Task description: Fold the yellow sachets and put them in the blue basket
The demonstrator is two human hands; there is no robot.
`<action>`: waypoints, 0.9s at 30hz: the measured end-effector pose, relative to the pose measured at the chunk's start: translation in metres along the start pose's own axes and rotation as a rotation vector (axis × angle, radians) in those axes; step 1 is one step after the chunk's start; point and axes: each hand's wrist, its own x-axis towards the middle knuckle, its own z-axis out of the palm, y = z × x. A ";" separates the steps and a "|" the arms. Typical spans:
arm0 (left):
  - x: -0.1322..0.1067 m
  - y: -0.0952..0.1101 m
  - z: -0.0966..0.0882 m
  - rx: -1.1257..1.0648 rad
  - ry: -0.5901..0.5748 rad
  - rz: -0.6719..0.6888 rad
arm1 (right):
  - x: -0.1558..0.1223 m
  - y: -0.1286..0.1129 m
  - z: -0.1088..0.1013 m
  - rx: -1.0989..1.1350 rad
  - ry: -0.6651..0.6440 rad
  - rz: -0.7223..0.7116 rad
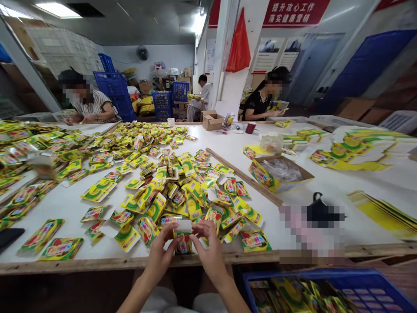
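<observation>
Close to the table's front edge, a small yellow, green and red printed carton (pixel 184 244) is held upright with its white end flap raised. My left hand (pixel 165 244) grips it from the left, thumb on the front face and fingers by the flap. On the other side, my right hand (pixel 207 243) has its thumb at the carton's right edge and its fingers curled near the flap. Just beyond both hands rises a heap of similar small cartons (pixel 192 191), several with white flaps sticking out.
A wooden strip (pixel 243 176) divides the white table (pixel 224 145). Right of it stands an open carton with clear plastic bags (pixel 282 169), near flat yellow card sheets (pixel 384 211). A blue crate (pixel 368 278) of cartons sits below the front edge. Co-workers sit across the table.
</observation>
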 end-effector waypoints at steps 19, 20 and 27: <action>0.011 0.008 0.003 -0.007 0.028 0.094 | 0.011 0.003 0.006 -0.103 -0.101 -0.103; 0.010 0.009 0.002 0.003 0.005 0.102 | 0.011 0.003 0.006 -0.105 -0.113 -0.110; 0.013 0.018 0.001 -0.054 0.034 -0.003 | 0.013 -0.008 0.007 -0.101 -0.094 -0.078</action>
